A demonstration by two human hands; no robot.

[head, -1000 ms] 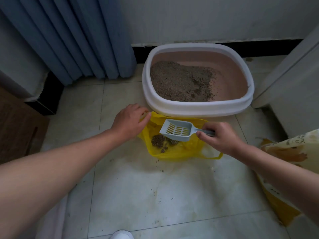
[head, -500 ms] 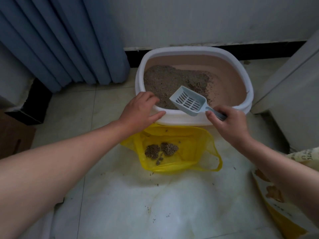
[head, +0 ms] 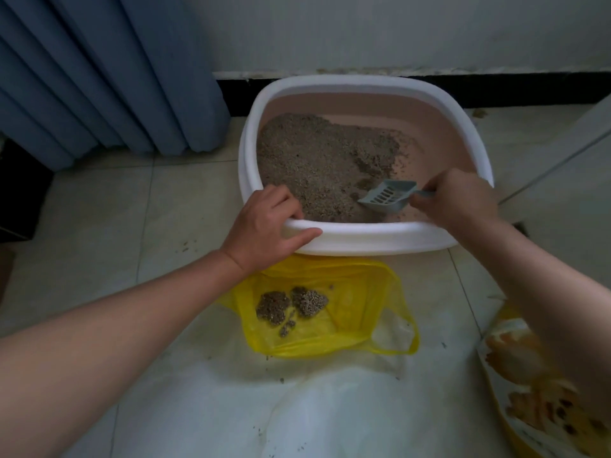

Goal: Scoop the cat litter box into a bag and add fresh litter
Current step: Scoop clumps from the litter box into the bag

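Left hand (head: 264, 226) curls over litter box (head: 363, 239) rim at 7 o'clock; right hand (head: 456, 200) grips scoop (head: 386, 196) handle, blade in litter (head: 307, 160) at 5 o'clock. Yellow bag (head: 350, 328) open at 6, beside box. Risk: tilted scoop spills crossing rim.

One box (head: 363, 238) stands on the floor (head: 99, 226). One heap of litter (head: 314, 160) lies in it. There is one grey scoop (head: 385, 197). One yellow bag (head: 353, 325) has two handle loops, of which only one shows clearly. In the bag are two big clumps, the left clump (head: 272, 307) and the right clump (head: 309, 300), and a few small crumbs below them, too small to count. Two hands show, the left hand (head: 264, 229) and the right hand (head: 458, 201), each with one bare forearm. There is one blue curtain (head: 109, 71), one pale sheet (head: 330, 411), and one printed sack (head: 535, 378), seen only in part.
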